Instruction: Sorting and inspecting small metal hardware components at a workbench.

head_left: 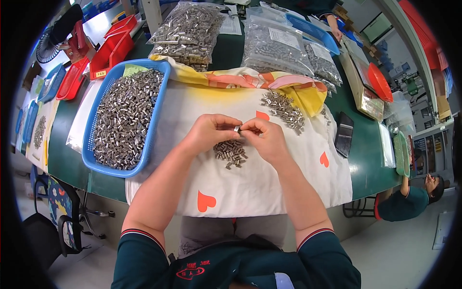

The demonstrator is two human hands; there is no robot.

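Observation:
My two hands meet over a white cloth (187,106) printed with orange hearts. Between my left hand (210,131) and my right hand (265,138) is one small silver metal cylinder (237,128), pinched by the fingertips of both. Just beneath them lies a small heap of the same metal cylinders (231,155), partly covered by my hands. Farther right on the cloth is a second heap of cylinders (284,111). To the left, a blue plastic basket (88,139) is filled with many more, with a yellow-green slip at its far end.
Clear bags of metal parts (187,33) and more bags (274,48) line the back of the green table. A black phone (343,135) lies right of the cloth. Red bins (113,50) stand at the far left. Another person (409,200) sits at the right; someone's hand (334,28) shows behind.

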